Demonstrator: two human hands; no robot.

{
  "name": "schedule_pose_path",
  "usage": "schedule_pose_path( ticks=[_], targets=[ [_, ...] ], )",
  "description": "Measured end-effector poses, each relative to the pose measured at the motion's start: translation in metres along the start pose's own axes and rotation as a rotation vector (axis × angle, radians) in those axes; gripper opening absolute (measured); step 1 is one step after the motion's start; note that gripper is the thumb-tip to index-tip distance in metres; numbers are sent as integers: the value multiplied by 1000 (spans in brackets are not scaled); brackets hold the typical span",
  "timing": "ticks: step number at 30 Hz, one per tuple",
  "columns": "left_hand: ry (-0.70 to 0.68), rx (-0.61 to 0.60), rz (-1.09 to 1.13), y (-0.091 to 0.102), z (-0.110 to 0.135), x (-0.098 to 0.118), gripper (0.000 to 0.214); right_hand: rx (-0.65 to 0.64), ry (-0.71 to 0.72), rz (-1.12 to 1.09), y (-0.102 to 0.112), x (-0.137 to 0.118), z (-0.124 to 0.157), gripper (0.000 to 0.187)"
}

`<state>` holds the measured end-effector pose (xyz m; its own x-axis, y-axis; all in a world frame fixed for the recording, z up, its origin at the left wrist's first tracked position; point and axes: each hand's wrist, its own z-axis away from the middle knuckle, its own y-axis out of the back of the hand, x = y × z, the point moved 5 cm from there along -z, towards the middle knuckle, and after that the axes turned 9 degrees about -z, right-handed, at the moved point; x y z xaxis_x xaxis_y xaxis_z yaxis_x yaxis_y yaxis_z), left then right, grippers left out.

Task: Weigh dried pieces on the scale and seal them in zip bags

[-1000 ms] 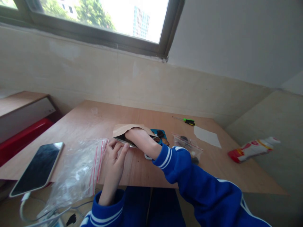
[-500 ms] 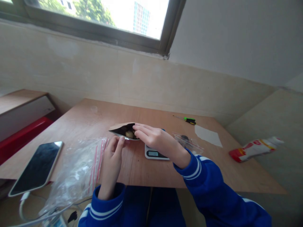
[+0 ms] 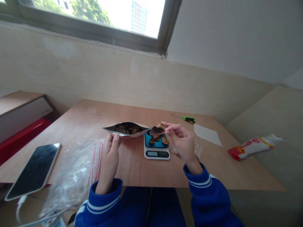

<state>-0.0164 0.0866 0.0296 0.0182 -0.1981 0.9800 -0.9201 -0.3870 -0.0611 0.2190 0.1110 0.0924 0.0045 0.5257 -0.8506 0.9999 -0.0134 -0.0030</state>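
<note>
Kraft-brown, foil-lined pouch [image 3: 139,134] at mid-bench, mouth gaping upward, brown pieces visible inside. Its right end reaches the left side of the scale's platform; contact there cannot be told. Left hand [image 3: 111,151]: thumb and fingers pinching the pouch's near rim, left of its middle. Right hand [image 3: 183,142]: thumb and fingertips pinching a dark curled piece [image 3: 157,130], dried in appearance, above the far part of the platform.

Digital scale [image 3: 157,158] just right of the pouch: white body, blue platform, lit display on the near side, digits too small to read. Several brown dried pieces [image 3: 165,140] lie on the platform, partly covered from view by the held one. Small clear bag [image 3: 199,150] to the right of the scale, mostly hidden behind the right hand.

Left of the left hand, a large clear zip bag [image 3: 73,167] with red seal lines, hanging over the near edge of the bench [image 3: 134,173]. Further left, a phone [image 3: 34,170], screen dark, white cable [image 3: 18,209] plugged into its near end.

Far right: green-and-black screwdriver [image 3: 188,119], then a white paper sheet [image 3: 207,134]. Red-and-white bottle [image 3: 253,147] at the right, tilted in view.
</note>
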Motion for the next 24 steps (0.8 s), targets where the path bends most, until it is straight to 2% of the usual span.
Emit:
schedule_pose_path(
  ticks=[3, 5, 8, 11, 14, 18, 24],
  targets=[
    [11, 23, 107, 1, -3, -3, 25, 118, -78, -4, 27, 30, 8, 15],
    [8, 62, 138, 2, -5, -6, 23, 152, -137, 12, 41, 53, 13, 21],
    [-2, 121, 164, 3, -8, -12, 20, 117, -226, 30, 51, 84, 19, 24],
    [21, 184, 183, 6, -9, -25, 19, 76, -285, 57, 51, 104, 27, 22],
    [49, 205, 138, 10, -12, -43, 20, 30, -306, 101, 44, 112, 35, 16],
    [50, 215, 30, 17, -16, -60, 24, -41, -263, 242, 35, 112, 39, 12],
    [93, 230, 67, 18, -17, -67, 23, -98, -183, 383, 32, 117, 34, 13]
  ],
)
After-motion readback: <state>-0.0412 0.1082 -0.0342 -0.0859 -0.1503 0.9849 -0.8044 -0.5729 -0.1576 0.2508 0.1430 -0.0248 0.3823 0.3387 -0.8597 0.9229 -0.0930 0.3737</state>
